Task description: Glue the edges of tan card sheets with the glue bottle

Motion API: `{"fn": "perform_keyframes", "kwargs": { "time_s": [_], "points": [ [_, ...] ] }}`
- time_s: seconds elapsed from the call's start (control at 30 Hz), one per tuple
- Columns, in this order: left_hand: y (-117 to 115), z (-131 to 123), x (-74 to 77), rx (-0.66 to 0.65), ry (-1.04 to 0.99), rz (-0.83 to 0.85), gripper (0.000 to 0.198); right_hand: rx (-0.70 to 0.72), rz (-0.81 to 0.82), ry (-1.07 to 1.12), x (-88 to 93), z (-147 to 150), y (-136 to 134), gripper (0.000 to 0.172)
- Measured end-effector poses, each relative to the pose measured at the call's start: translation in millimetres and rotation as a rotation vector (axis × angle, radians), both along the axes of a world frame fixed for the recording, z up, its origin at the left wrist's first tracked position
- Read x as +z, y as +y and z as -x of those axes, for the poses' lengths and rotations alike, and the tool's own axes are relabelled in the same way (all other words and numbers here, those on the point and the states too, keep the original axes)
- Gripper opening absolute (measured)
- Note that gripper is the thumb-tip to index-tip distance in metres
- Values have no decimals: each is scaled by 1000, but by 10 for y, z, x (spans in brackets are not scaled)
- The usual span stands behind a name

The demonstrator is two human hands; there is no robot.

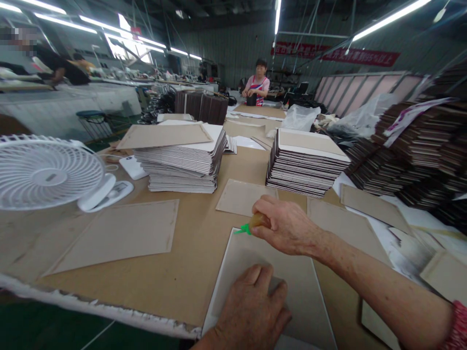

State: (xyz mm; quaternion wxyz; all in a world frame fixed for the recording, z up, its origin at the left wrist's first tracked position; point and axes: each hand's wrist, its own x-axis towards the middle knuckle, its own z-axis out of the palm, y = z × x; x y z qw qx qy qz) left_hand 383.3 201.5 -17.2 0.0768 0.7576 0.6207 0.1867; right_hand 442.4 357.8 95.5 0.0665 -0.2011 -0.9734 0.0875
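My right hand [282, 224] is wrapped round a small yellowish glue bottle [258, 221]. Its green nozzle [242, 229] points left, close to the far left corner of a grey-beige board [292, 272] lying flat in front of me. Whether the tip touches the board I cannot tell. On the near part of that same board rests my left hand [255, 304], fingers bent and somewhat apart, with nothing seen in it. Beyond my right hand lies another flat board [241, 197].
Board stacks stand at left [182, 160] and right [306, 163]. A white fan [49, 175] and a white phone [132, 167] are on the left, beside a loose board [120, 236]. Dark stacks [426, 150] rise at right. A person [258, 85] works across the table.
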Motion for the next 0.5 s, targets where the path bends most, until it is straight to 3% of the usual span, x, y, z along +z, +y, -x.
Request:
{"fn": "perform_keyframes", "kwargs": {
  "time_s": [0.5],
  "points": [
    [-2,-6,36,-7,3,12,33,8,-58,-114,180,11,38,13]
  ]
}}
